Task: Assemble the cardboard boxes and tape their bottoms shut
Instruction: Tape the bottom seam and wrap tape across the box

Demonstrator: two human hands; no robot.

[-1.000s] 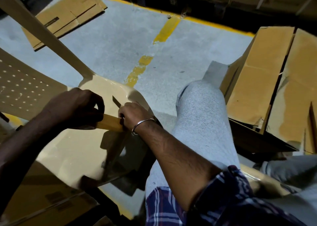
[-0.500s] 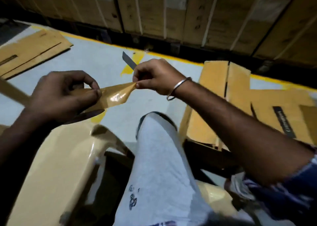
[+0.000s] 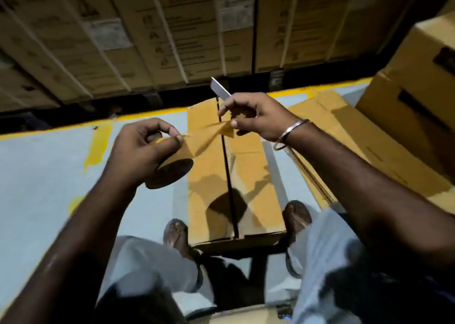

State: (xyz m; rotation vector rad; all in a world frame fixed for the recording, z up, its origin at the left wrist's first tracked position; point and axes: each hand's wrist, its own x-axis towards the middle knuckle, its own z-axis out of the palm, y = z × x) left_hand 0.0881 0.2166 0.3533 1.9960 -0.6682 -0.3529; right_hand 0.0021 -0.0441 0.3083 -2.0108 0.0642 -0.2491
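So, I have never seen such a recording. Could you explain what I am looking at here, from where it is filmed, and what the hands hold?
There is no machine here. A person wears a camera on the head, so you look forward and down over their own arms and legs. The left hand holds a roll of brown tape. The right hand pinches the free end of the tape, so a strip stretches between the hands. The right hand also holds a blade that points up and away. Below, between the feet, stands a cardboard box on the grey floor; the slit between its flaps looks not yet taped. Flat cardboard lies to the right, and strapped cartons are stacked behind.
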